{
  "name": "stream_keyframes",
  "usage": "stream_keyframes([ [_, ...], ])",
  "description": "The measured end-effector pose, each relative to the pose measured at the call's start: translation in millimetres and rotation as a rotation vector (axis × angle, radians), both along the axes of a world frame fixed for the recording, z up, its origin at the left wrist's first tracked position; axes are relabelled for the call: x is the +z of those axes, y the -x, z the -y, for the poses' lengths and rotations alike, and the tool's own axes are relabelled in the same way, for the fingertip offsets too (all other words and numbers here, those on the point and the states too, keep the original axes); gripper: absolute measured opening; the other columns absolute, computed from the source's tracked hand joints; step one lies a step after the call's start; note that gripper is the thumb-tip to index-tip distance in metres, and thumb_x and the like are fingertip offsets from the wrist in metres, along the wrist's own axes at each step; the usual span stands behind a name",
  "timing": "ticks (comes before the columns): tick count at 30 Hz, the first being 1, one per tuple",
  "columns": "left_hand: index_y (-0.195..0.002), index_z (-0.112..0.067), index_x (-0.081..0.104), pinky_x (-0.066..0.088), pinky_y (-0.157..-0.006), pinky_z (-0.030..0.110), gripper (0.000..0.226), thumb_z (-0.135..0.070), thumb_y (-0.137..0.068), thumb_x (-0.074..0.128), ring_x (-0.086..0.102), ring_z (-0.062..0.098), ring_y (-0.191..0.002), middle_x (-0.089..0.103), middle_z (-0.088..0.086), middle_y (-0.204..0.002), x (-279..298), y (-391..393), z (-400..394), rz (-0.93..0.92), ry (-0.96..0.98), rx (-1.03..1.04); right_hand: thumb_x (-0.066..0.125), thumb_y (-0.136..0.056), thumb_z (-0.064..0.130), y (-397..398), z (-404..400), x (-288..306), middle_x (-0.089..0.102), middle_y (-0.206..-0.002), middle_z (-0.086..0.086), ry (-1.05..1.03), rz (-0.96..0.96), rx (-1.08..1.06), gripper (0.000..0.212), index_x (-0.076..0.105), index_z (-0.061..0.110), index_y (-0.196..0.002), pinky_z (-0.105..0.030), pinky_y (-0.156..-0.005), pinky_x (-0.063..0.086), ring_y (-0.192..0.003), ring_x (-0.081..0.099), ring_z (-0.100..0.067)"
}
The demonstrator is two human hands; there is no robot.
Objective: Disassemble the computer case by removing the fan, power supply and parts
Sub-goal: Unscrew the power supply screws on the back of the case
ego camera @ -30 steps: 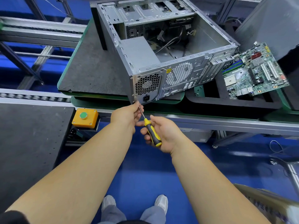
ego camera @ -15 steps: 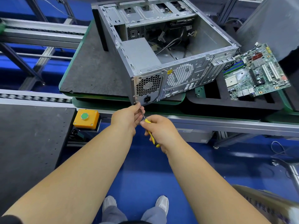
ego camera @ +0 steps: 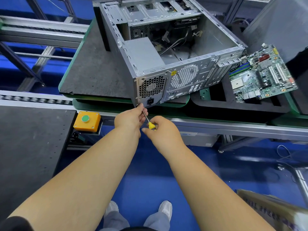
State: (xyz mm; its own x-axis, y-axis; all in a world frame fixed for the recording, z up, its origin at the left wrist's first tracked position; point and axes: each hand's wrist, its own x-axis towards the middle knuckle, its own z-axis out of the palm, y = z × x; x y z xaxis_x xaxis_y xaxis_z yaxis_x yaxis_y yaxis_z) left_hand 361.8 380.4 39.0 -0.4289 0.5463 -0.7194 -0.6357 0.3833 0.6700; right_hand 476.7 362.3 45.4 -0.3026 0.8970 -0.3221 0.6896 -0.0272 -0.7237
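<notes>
Since a second ago the right hand (ego camera: pixel 164 130) has rolled over the screwdriver (ego camera: pixel 150 125), hiding most of its yellow handle, and the tip has stayed at the lower corner screw. That hand curls around the handle. The left hand (ego camera: pixel 131 118) pinches the shaft near the tip, steadying it against the case (ego camera: pixel 183 77), which lies open on the grey mat (ego camera: pixel 90 72), rear panel toward the person. The power supply (ego camera: pixel 143 52) sits inside the near corner; the motherboard (ego camera: pixel 263 72) lies on a tray to the right. If the driver tilts off axis, the tip could slip out, stripping the screw or jabbing the left fingers. A loosened screw could drop to the floor.
</notes>
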Motion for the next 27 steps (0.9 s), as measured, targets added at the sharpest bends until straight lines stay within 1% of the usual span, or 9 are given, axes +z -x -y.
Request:
stream_keyframes([
  [2,-0.078,-0.011,0.066,0.05,-0.059,0.014,0.019,-0.024,-0.093,0.066,0.063,0.003,-0.06,0.068,-0.001,-0.073,0.7,-1.0,-0.2,0.01,-0.011,0.003,0.063,-0.092,0.04,-3.6,-1.4,2.9,0.063,-0.073,0.002,0.335,-0.237,-0.124,0.022,0.064,0.019,-0.092,-0.027,-0.053,0.035,-0.055,0.049,-0.01],
  [4,-0.079,-0.01,0.067,0.049,-0.054,0.013,0.018,-0.023,-0.092,0.066,0.064,0.003,-0.056,0.069,0.0,-0.072,1.4,-2.1,1.5,0.017,-0.01,0.03,0.05,-0.099,0.043,-9.3,-2.8,3.5,0.062,-0.066,-0.002,0.671,-0.465,-0.233,0.036,0.068,0.012,-0.095,-0.025,-0.051,0.033,-0.053,0.046,-0.012],
  [5,-0.08,-0.01,0.068,0.049,-0.053,0.012,0.017,-0.022,-0.091,0.068,0.065,0.002,-0.055,0.07,0.0,-0.071,2.2,-2.6,2.4,0.017,-0.007,0.043,0.043,-0.103,0.041,-12.1,-3.9,3.5,0.061,-0.064,-0.004,0.799,-0.575,-0.275,0.042,0.068,0.008,-0.096,-0.024,-0.052,0.035,-0.052,0.046,-0.013],
  [7,-0.08,-0.011,0.068,0.049,-0.052,0.012,0.016,-0.023,-0.091,0.068,0.066,0.002,-0.056,0.071,-0.001,-0.072,3.9,-3.6,3.7,0.016,-0.007,0.051,0.035,-0.106,0.034,-16.2,-6.1,2.0,0.059,-0.063,-0.003,0.902,-0.68,-0.301,0.045,0.068,0.004,-0.099,-0.023,-0.053,0.038,-0.05,0.046,-0.013],
  [12,-0.086,-0.01,0.069,0.053,-0.055,0.013,0.014,-0.023,-0.091,0.068,0.069,0.005,-0.066,0.073,0.001,-0.081,6.3,-3.2,5.7,0.016,-0.017,0.033,0.041,-0.106,0.029,-15.0,-6.9,1.8,0.056,-0.06,-0.001,0.815,-0.657,-0.306,0.037,0.068,0.006,-0.097,-0.021,-0.048,0.039,-0.047,0.044,-0.011],
  [15,-0.088,-0.011,0.069,0.054,-0.059,0.014,0.014,-0.025,-0.092,0.067,0.07,0.006,-0.072,0.073,0.001,-0.083,5.7,-2.7,6.8,0.007,-0.025,0.01,0.045,-0.105,0.028,-13.1,-6.3,1.9,0.057,-0.059,0.0,0.704,-0.552,-0.309,0.031,0.068,0.009,-0.096,-0.02,-0.048,0.04,-0.046,0.045,-0.009],
  [22,-0.087,-0.011,0.068,0.054,-0.059,0.015,0.014,-0.024,-0.092,0.066,0.07,0.006,-0.074,0.073,0.001,-0.083,6.9,-1.7,6.8,0.006,-0.022,0.003,0.06,-0.093,0.033,-8.3,0.5,1.8,0.063,-0.069,0.0,0.223,-0.219,-0.17,0.011,0.06,0.023,-0.089,-0.03,-0.053,0.048,-0.045,0.055,-0.011],
  [24,-0.087,-0.011,0.068,0.054,-0.06,0.015,0.014,-0.024,-0.093,0.066,0.07,0.007,-0.075,0.073,0.001,-0.083,7.4,-1.3,7.4,0.005,-0.026,-0.003,0.063,-0.091,0.035,-7.0,1.8,1.7,0.061,-0.07,0.002,0.102,-0.141,-0.119,0.015,0.054,0.025,-0.084,-0.037,-0.058,0.053,-0.054,0.06,-0.018],
  [27,-0.09,-0.011,0.068,0.054,-0.063,0.015,0.013,-0.023,-0.093,0.065,0.07,0.008,-0.077,0.072,0.001,-0.085,7.8,-1.8,8.5,0.008,-0.036,-0.002,0.063,-0.09,0.037,-5.6,3.4,0.8,0.053,-0.067,0.006,-0.076,0.011,-0.041,0.024,0.045,0.025,-0.081,-0.034,-0.056,0.044,-0.065,0.055,-0.02],
])
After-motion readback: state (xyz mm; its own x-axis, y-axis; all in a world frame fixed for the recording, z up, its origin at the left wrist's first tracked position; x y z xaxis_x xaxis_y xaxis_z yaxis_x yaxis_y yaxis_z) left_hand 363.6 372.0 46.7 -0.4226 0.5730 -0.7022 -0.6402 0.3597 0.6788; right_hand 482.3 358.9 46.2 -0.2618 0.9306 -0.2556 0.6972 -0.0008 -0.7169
